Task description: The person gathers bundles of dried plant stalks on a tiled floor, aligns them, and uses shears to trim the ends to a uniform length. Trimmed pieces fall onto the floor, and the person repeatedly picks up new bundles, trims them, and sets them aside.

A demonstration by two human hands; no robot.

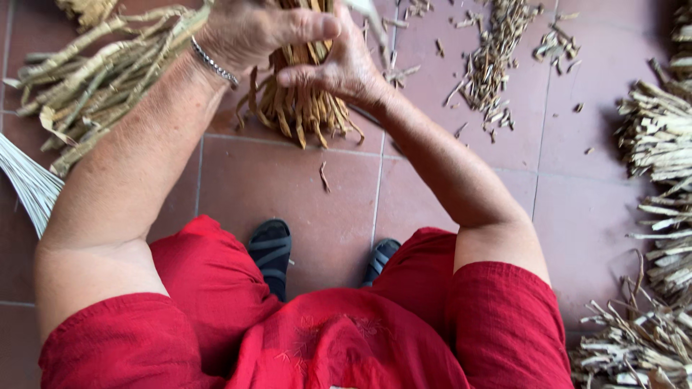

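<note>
- The left hand [249,29] wraps over the top of a bundle of dried plant strips [303,108] at twelve o'clock in the view, thumb stretched across its front; a silver bracelet [214,63] sits on the wrist.
- The right hand [346,65] clasps the same bundle from its one o'clock side, fingers curled in, so both hands grasp it together.
- The bundle stands upright, its frayed lower ends splayed on the red tiled floor [303,194] just beyond the black sandals [270,248].
- A pile of long pale stalks [86,86] lies at ten o'clock, touching the left forearm; short cut scraps [490,65] lie scattered at one o'clock, and heaps of trimmed pieces [659,180] at three o'clock.
- To gather well, I judge the strips should be squeezed evenly near the top and tapped down so their ends level before the grip tightens.
</note>
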